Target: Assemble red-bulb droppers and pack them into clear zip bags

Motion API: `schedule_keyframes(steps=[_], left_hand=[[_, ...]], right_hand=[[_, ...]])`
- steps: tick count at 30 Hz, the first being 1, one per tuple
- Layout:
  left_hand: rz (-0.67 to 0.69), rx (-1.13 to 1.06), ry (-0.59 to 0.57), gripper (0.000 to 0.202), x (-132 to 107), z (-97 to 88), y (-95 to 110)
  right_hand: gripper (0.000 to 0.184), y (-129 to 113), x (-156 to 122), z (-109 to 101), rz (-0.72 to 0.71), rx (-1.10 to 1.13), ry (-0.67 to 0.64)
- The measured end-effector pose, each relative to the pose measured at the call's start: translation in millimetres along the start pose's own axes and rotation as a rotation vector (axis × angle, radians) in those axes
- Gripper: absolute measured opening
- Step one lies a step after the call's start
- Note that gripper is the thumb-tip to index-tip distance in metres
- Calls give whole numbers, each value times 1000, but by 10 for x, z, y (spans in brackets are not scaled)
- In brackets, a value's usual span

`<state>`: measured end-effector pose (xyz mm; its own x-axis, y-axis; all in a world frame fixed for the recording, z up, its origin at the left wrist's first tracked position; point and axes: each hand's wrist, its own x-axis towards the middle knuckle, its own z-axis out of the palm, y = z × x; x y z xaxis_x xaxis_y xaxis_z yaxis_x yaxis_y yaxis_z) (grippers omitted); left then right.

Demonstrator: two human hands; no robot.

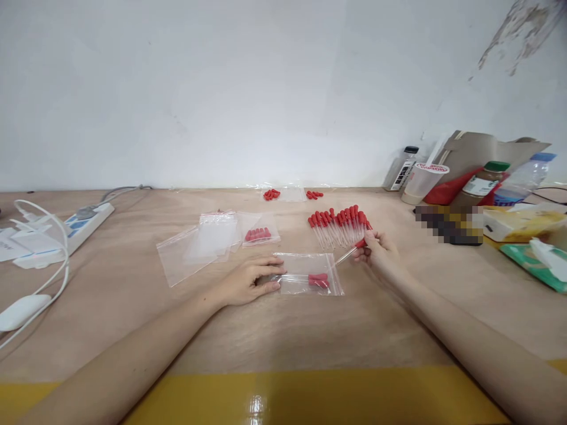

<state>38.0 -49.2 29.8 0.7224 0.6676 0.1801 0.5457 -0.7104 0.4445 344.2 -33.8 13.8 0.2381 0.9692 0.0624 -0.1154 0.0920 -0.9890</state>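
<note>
A clear zip bag [309, 273] lies flat on the wooden table [283, 330] with a few red-bulbed droppers inside. My left hand [250, 281] pinches the bag's left end, fingers closed on the plastic. My right hand [378, 249] holds a glass dropper [351, 252] with a red bulb, its tip pointing at the bag's right corner. Just beyond that hand lies a row of several red-bulbed droppers [339, 225].
Empty zip bags [195, 248] and a filled bag [258, 231] lie at centre left. Two more filled bags [290, 194] sit by the wall. A power strip [66, 233] and mouse [22, 311] are at left. Bottles, a cup [423, 182] and tissues [522, 227] crowd the right.
</note>
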Motion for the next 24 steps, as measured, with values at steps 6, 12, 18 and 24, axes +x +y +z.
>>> schedule_keyframes(steps=[6,12,18,24], left_hand=[[-15,48,22,41,-5,0,12],[-25,65,27,45,-6,17,-5],[-6,47,38,44,-5,22,-20],[20,40,34,39,-8,35,-46]], right_hand=[[33,66,-184,68,154,48,-212],[38,67,-292,111,65,-248,-403],[43,16,-325,116,109,-342,-632],[37,-17,-131,16,-5,-566,-527]])
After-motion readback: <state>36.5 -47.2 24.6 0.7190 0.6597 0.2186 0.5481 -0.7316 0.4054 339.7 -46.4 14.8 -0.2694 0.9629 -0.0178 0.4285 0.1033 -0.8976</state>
